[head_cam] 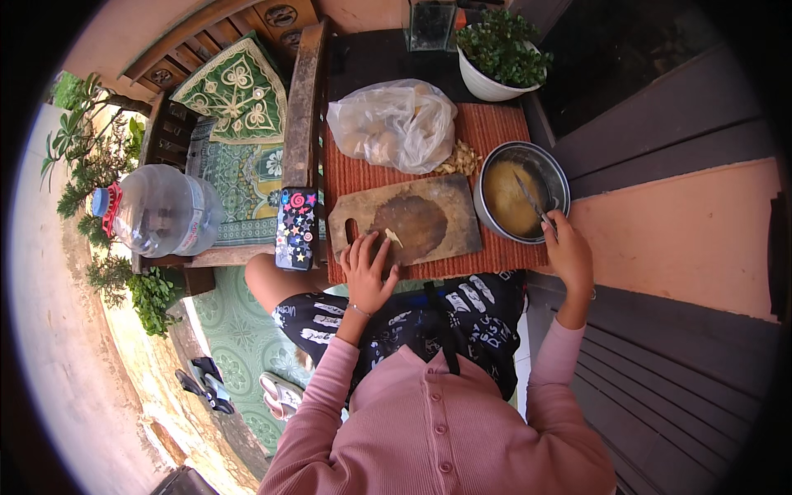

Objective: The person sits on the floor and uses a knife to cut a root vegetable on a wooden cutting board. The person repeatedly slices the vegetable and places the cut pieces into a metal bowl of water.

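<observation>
My right hand (567, 250) is closed round the handle of a knife (529, 197), whose blade points into a metal pot (561, 179) holding yellowish, cloudy liquid. My left hand (366, 272) rests with spread fingers on the lower left edge of a wooden cutting board (460, 230), holding nothing that shows. Its fingertips are beside a small pale scrap (393, 237). A dark wet patch marks the board's middle. Behind the board lie a heap of pale peelings (461, 159) and a clear plastic bag (396, 124) with several round, light brown items inside.
A phone in a star-patterned case (296, 229) lies on the wooden bench arm at the left. Beyond it stands a large plastic water bottle (167, 210). A white potted plant (495, 74) and a glass container (430, 28) stand behind the orange mat (495, 124).
</observation>
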A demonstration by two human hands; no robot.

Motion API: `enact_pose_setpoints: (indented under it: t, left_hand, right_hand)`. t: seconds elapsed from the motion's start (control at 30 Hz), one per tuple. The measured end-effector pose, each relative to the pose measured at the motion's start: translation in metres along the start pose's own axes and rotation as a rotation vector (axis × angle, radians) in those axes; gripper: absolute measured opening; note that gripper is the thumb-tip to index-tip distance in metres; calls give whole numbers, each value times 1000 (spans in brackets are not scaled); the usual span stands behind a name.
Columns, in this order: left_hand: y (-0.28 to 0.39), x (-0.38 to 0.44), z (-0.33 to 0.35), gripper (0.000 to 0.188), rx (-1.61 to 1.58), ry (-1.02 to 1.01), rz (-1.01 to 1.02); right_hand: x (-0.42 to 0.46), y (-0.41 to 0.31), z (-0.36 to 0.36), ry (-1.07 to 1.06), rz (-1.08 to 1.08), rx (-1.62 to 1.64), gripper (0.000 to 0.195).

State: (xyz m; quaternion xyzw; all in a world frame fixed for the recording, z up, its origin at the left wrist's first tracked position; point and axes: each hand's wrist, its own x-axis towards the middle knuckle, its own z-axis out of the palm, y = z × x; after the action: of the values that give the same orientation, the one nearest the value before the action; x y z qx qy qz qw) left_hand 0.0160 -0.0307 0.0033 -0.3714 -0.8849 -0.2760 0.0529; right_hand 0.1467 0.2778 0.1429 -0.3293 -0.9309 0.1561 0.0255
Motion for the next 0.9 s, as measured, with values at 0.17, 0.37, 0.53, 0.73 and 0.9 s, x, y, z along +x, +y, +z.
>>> enact_pose_setpoints:
  t: [0.17,0.37,0.53,0.73,0.9]
  left_hand:
    - [-1,-1,0,50,-11,-4,-10]
    - [0,0,3,50,-12,4,-12]
    - [1,0,2,52,-8,-3,-20]
    - [1,1,4,53,-4,14,-22]
    - [2,1,2,53,-4,10,-24]
  right_hand:
    - [-11,-17,-6,-210,44,480,17]
    - [-35,-58,58,-553,-92,607,25]
    - [-46,-64,111,-509,-102,636,24]
    - [-61,-76,132,-435,-122,668,25]
    - [-70,-80,143,-448,-78,627,25]
